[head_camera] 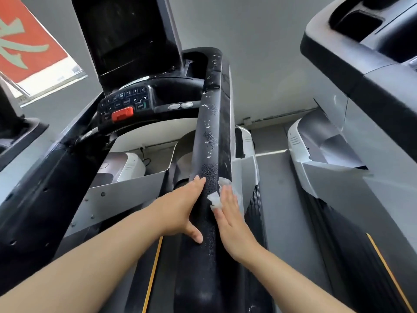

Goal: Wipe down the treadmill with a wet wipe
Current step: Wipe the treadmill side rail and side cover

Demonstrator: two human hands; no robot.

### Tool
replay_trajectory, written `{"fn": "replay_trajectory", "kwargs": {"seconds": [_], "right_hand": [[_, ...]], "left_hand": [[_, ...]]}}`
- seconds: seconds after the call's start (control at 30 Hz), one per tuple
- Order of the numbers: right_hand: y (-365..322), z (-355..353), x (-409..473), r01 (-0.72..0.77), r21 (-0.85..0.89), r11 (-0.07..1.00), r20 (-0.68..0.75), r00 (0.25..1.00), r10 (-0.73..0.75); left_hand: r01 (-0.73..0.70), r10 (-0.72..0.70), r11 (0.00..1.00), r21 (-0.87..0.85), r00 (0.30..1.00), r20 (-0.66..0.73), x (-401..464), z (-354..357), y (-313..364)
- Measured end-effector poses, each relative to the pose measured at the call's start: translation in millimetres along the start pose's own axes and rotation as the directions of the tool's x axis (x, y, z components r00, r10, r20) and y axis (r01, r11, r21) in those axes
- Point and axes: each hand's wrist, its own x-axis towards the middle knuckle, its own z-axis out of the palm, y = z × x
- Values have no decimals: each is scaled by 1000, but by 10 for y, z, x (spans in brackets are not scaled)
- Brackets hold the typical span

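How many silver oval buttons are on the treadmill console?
2: the left button and the right button sit side by side, right of the red stop button. Others may be hidden.

Single head-worn wide-angle view, looking forward and down along the treadmill's right handrail (209, 141) toward the console (126, 102). Close range: both forearms enter from the bottom edge, and the rail fills the centre. Strong fisheye bend at the edges. A neighbouring machine (361, 64) crowds the right side.

Second treadmill (361, 64) at right — red poster (24, 41) on wall, upper left.
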Motion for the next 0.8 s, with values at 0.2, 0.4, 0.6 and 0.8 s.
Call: {"fn": "replay_trajectory", "kwargs": {"seconds": [0.2,0.4,0.6,0.8], "right_hand": [[-116,-263,1002,-77,18,997,-12,997,77],[0,-103,393,-28,56,998,10,1000,27],[-3,-84,432,-30,57,998,0,1000,30],[-29,-186,744,-74,68,995,-15,997,75]], "left_hand": [[29,-30,999,17,998,46,66,-65,43],[31,-32,999,27,998,59,71,-79,76],[35,-38,998,51,997,70,95,-98,107],[56,-61,996,65,995,84,94,-107,134]]}}
